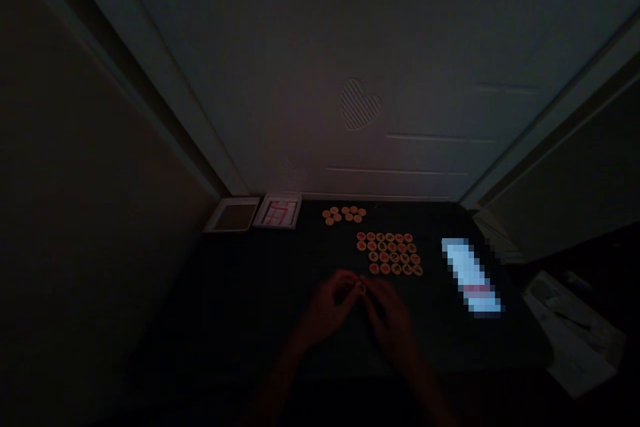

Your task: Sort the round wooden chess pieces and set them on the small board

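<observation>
Left hand and right hand pinch one disc between them, probably for steadiness; the rowed discs beyond seem spaced for easy reading

Remotely, I'm seeing marked discs showing red or black on tan, and plain discs by the dark table's far edge looking orange. Towards its far left corner, a white box is showing red lines. A heart is bearing grey stripes; a patch near the right edge is glowing pale blue, banded pink.
</observation>
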Demonstrator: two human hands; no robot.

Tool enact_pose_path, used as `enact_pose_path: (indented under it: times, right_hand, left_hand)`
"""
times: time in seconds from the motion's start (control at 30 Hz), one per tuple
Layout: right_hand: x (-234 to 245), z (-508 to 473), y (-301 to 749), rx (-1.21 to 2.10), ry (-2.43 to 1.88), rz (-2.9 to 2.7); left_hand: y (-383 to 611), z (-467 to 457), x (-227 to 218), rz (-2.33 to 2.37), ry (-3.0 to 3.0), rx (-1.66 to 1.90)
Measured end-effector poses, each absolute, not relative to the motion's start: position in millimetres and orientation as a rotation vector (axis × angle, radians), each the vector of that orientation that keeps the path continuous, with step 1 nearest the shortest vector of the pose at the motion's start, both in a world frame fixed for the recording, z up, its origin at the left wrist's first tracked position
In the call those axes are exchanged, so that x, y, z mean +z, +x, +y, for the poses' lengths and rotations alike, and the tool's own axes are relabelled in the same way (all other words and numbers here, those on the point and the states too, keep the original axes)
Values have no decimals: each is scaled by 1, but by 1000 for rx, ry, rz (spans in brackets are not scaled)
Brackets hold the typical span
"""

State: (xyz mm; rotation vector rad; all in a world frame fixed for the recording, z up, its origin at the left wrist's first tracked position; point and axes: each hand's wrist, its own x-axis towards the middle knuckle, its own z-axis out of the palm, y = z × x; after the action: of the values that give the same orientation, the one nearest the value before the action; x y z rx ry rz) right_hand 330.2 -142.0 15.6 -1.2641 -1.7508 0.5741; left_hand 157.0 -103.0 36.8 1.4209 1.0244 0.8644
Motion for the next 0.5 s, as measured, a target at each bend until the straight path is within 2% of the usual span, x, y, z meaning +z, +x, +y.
enact_pose_path:
  times: [0.5]
  right_hand:
    - [17, -143, 329, 567, -1299, -1689]
  left_hand:
    - [155, -103, 39, 1044, 1449, 860]
